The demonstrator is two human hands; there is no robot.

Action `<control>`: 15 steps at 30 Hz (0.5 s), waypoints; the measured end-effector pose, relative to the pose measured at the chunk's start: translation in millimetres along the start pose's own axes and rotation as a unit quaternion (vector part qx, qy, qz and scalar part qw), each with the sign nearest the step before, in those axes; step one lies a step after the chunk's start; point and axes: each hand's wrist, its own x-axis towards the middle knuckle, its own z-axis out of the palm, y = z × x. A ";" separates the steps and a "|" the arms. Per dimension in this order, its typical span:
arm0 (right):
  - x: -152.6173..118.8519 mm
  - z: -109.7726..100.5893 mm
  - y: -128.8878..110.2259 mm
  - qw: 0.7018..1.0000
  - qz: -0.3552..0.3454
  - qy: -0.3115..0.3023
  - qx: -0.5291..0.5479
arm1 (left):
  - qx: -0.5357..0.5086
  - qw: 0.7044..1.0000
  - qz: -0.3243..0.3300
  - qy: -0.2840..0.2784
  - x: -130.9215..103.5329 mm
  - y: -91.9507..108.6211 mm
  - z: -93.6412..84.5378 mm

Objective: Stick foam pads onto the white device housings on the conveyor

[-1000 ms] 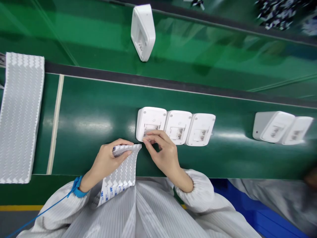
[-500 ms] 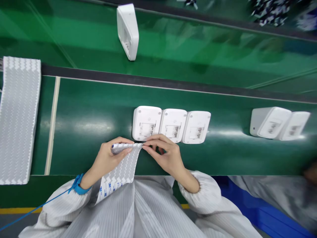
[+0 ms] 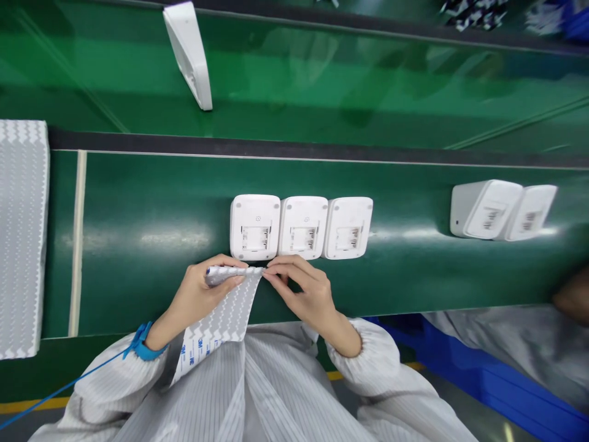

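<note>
The sheet [image 3: 230, 312], marked "3M" in blue, is on the near side of the row of white devices [image 3: 302, 223]. The left hand [image 3: 201, 291] pinches its folded edge; the right hand [image 3: 305, 292] pinches its corner.

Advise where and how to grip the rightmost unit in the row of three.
I'd pinch the rightmost unit across its near and far edges, coming from above and its right. Its left side sits tight beside the middle unit, with no neighbour close on its right. Its recessed compartment faces up, so an edge grip should keep off that.
</note>
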 end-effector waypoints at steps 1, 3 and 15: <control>1.0 -0.5 -1.0 1.000 0.017 0.017 -0.004 | 0.006 1.000 -0.010 0.004 0.2 0.8 0.3; 3.9 -1.2 -2.3 0.995 0.082 0.050 -0.010 | 0.021 0.999 -0.032 0.007 0.5 1.8 1.0; 15.8 0.6 -7.8 0.986 0.038 0.029 -0.162 | 0.067 0.997 -0.029 0.000 4.4 -3.5 4.8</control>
